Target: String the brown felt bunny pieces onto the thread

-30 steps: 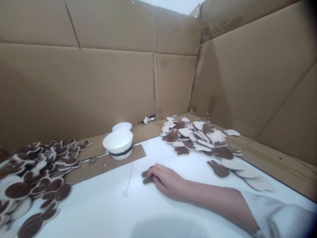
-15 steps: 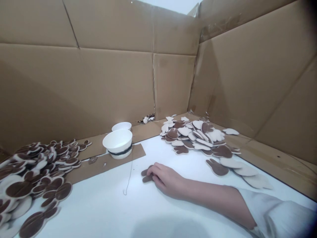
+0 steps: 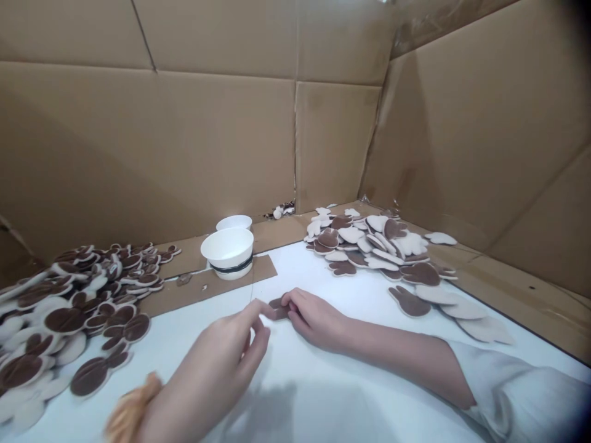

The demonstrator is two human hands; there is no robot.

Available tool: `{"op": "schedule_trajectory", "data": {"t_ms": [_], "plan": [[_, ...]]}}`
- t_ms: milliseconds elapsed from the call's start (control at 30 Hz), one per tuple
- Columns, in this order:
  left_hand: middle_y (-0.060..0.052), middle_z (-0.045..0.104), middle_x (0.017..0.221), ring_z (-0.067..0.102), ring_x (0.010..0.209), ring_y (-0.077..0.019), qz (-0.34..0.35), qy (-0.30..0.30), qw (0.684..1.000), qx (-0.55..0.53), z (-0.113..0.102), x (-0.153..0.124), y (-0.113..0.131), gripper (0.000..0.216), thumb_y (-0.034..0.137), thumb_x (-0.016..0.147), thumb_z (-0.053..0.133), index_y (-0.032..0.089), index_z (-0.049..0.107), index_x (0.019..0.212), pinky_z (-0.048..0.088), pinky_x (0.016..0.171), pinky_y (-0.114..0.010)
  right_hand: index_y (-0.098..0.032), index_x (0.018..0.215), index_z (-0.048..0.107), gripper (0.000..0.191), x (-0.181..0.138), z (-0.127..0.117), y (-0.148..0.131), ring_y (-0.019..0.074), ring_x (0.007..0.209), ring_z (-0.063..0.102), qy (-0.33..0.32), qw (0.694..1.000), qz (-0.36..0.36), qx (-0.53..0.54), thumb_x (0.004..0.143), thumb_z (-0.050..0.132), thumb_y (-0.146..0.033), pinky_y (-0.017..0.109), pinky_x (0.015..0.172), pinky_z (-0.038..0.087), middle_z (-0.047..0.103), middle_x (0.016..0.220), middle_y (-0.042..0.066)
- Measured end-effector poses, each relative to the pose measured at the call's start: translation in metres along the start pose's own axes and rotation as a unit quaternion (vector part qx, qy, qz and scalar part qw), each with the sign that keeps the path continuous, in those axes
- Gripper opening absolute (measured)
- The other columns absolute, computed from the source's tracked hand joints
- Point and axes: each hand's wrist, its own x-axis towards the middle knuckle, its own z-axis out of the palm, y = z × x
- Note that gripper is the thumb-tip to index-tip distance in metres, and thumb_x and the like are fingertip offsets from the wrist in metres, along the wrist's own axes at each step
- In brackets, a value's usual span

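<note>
My right hand [image 3: 314, 317] is closed on a small brown rabbit-shaped felt piece [image 3: 278, 306] over the white tabletop. Most of the piece is hidden under the fingers, and its ear end points left. From the left, my left hand [image 3: 231, 344] reaches in with an orange band at its wrist. Its index fingertip meets the left end of the piece, while the thumb stays apart below. A thin thread [image 3: 252, 290] runs down from near the white bowl [image 3: 227, 246] toward my left fingers; its lower end is hidden.
Stitched brown-and-white rabbit-shaped pieces [image 3: 90, 375] are heaped at left. A pile of loose brown and white cutouts [image 3: 420, 275] lies at right. Behind the front bowl stands a second white bowl [image 3: 234, 221]. Cardboard walls [image 3: 221, 135] enclose the back and right side.
My left hand has come into view from the lower left and reached the felt piece. My right hand keeps its hold on it. The camera view has shifted slightly.
</note>
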Motion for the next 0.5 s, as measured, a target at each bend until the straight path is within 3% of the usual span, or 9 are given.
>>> {"op": "schedule_trajectory", "data": {"t_ms": [67,233,500], "plan": [[0.001,0.060,0.072,0.056,0.066,-0.0164,-0.005,-0.028,1.000,0.002,0.013,0.017,-0.003,0.025,0.026,0.084,0.035,0.025,0.049,0.104,0.038,0.058,-0.025,-0.017,0.094,0.043,0.017,0.000,0.000,0.001,0.0152,0.087,0.054,-0.005,1.000,-0.004,-0.001,0.081,0.036,-0.009,0.030,0.075,0.043,0.058,0.096,0.006],[-0.007,0.059,0.097,0.056,0.088,-0.0197,0.004,0.023,1.000,-0.014,0.046,0.038,-0.017,0.032,0.021,0.083,0.032,0.020,0.046,0.111,0.040,0.073,-0.028,-0.018,0.098,0.048,0.020,0.002,-0.001,0.003,0.0153,0.087,0.053,-0.024,0.999,-0.026,-0.030,0.083,0.036,-0.011,0.030,0.077,0.043,0.055,0.095,0.007],[-0.001,0.058,0.074,0.051,0.067,-0.0162,0.009,0.028,0.999,-0.033,0.055,0.045,-0.024,0.022,0.019,0.078,0.040,0.021,0.056,0.093,0.037,0.062,-0.025,-0.017,0.092,0.052,0.018,0.007,-0.001,-0.003,0.0159,0.087,0.053,-0.044,0.998,-0.013,-0.051,0.084,0.036,-0.013,0.031,0.078,0.043,0.057,0.093,0.006]]}}
